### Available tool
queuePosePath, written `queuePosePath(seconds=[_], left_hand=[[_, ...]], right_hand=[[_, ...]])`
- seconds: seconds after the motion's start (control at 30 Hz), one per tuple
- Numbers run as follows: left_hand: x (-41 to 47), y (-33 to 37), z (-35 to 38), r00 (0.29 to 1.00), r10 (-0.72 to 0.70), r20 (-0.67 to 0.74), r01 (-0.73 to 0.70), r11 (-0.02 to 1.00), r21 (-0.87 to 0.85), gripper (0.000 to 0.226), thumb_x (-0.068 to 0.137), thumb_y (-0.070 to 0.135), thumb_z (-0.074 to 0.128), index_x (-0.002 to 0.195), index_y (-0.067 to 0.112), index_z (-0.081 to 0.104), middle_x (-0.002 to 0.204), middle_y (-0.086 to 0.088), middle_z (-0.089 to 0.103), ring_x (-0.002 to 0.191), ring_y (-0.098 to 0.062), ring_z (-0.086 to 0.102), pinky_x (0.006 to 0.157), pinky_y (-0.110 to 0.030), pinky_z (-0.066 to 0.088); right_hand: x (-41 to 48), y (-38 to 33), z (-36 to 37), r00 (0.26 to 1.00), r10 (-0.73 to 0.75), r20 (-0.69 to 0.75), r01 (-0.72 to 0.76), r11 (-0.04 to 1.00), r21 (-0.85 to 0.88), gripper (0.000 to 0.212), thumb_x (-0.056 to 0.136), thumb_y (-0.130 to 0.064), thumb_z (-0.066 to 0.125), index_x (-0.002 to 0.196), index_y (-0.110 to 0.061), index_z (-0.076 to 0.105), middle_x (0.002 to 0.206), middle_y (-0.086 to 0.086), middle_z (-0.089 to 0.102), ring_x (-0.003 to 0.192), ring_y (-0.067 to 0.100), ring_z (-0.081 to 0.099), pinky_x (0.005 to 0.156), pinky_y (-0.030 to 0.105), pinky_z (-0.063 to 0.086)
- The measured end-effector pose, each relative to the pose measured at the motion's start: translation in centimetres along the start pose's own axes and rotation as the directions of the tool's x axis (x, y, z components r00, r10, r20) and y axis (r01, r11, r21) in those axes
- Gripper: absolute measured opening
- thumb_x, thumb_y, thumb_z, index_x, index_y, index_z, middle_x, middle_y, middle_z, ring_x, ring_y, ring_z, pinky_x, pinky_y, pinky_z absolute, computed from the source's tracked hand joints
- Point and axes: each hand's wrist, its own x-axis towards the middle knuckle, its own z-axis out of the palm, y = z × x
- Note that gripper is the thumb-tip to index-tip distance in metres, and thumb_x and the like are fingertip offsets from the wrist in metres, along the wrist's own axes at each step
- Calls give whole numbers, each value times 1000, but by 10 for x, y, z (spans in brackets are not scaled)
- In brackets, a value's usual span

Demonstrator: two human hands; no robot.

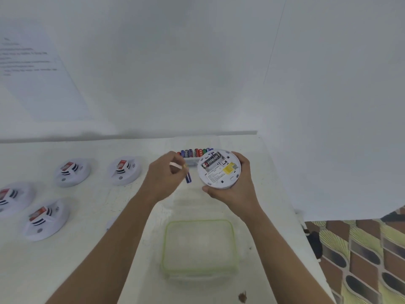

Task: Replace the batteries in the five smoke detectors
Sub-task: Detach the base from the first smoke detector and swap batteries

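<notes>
My right hand (237, 189) holds a round white smoke detector (219, 170) with its back facing me; one black battery (211, 162) lies in the open compartment. My left hand (165, 176) pinches a blue battery (188, 177) that points down, just left of the detector. Behind both hands a row of several red, blue and green batteries (195, 152) stands in a clear holder. Four more white detectors lie face up on the left: two at the back (72, 172) (125, 170), two nearer (13, 198) (45, 219).
A clear square container with a green rim (166, 242) sits on the white table in front of me. The white wall rises behind; a printed sheet (32, 69) hangs on it at left. The table's right edge (311, 249) drops to a patterned floor.
</notes>
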Motion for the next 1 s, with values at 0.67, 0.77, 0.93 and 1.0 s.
queuePosePath(seconds=[0.67, 0.77, 0.93, 1.0], left_hand=[[9, 20, 25, 935, -170, 310, -52, 801, 596, 19, 91, 34, 67, 91, 15, 65, 79, 4, 65, 74, -16, 68, 78, -34, 57], [8, 33, 15, 983, 32, 183, -119, 866, 486, 7, 91, 23, 64, 92, 16, 67, 83, 4, 67, 76, -16, 64, 77, -28, 51], [2, 58, 13, 942, 311, 126, -332, 916, 225, 23, 86, 11, 71, 107, 19, 71, 103, 6, 68, 91, -5, 65, 74, -20, 55], [2, 60, 15, 925, 313, 213, -357, 910, 211, 24, 83, 12, 74, 106, 21, 73, 107, 9, 67, 91, -1, 64, 74, -18, 55]], right_hand=[[20, 9, -33, 993, 19, 117, -23, 999, 28, 106, 64, 1, 92, 147, -25, 31, 138, -10, 52, 124, -3, 53, 89, 27, 58], [20, 8, -38, 988, 17, 152, -20, 1000, 19, 103, 65, 7, 90, 146, -20, 34, 135, -10, 55, 122, -4, 55, 84, 21, 56], [21, 3, -48, 969, 29, 245, -15, 998, -58, 97, 59, -6, 92, 137, -31, 41, 125, -20, 60, 120, 2, 58, 88, 34, 59], [22, -2, -54, 954, 30, 299, -2, 996, -94, 95, 59, -9, 91, 137, -33, 42, 125, -18, 60, 120, 4, 59, 87, 34, 60]])
